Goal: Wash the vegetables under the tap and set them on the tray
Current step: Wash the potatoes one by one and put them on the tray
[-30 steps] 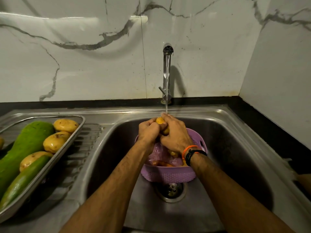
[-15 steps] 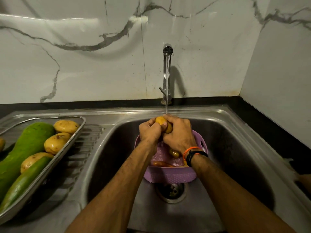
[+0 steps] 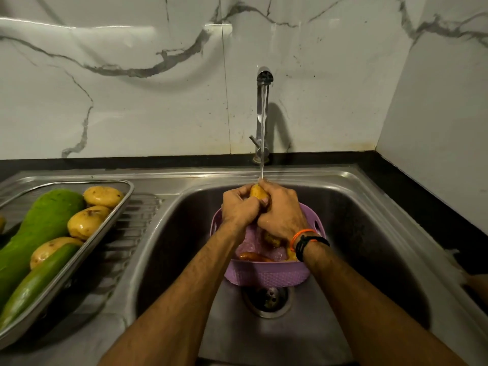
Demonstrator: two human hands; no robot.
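Marble-backed steel sink [image 3: 356, 196]: under the tap [image 3: 264, 77] at twelve o'clock, left hand [image 3: 239, 210] and right hand [image 3: 284, 215] still clasp the potato [image 3: 257, 192], seemingly rotated slightly; rinsing continues, tray [image 3: 116, 220] at nine o'clock waits.

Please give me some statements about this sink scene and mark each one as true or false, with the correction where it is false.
1. Both hands, left hand and right hand, hold one potato under the water stream. True.
2. The tray stands inside the sink basin. False: it rests on the draining board, left of the basin.
3. The purple basket is in the sink, below the hands. True.
4. The tap is off. False: water runs.
5. Wristbands are on the left wrist. False: on the right.
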